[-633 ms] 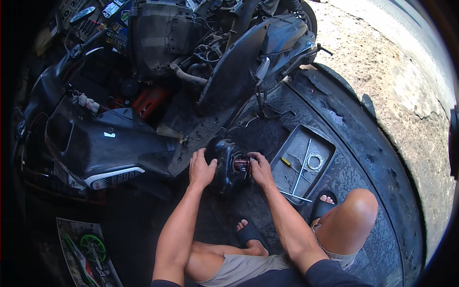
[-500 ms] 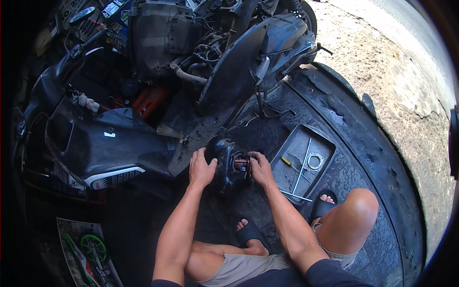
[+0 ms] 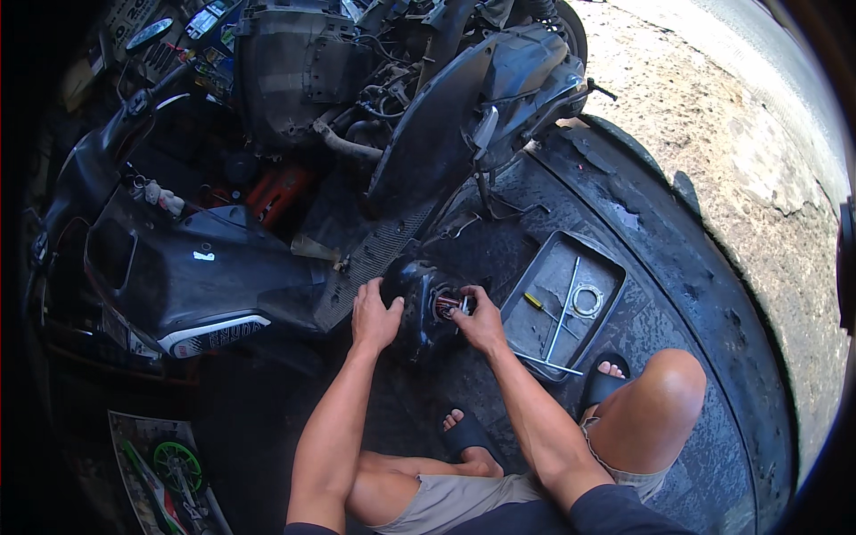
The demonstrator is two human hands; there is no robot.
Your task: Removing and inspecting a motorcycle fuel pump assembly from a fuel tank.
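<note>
Dark rounded hollow part (image 3: 414,314), center of frame on dark floor (image 3: 392,406): glossy black, scuffed, light glinting off it, round opening facing right. Coppery insert (image 3: 448,304) with rod-like pieces sits in the opening; finer detail too small to tell. Left hand (image 3: 376,317) spread, thumb apart from fingers, against the part's left side. Right hand (image 3: 482,321) pinching the insert's outer end between thumb and fingers. Rectangular grey tray (image 3: 597,269), right of center, tilted in frame: yellow-handled screwdriver (image 3: 533,300), long silver T-handle tool (image 3: 562,323) with crossbar over the near rim, metal ring (image 3: 587,301) with lugs.
</note>
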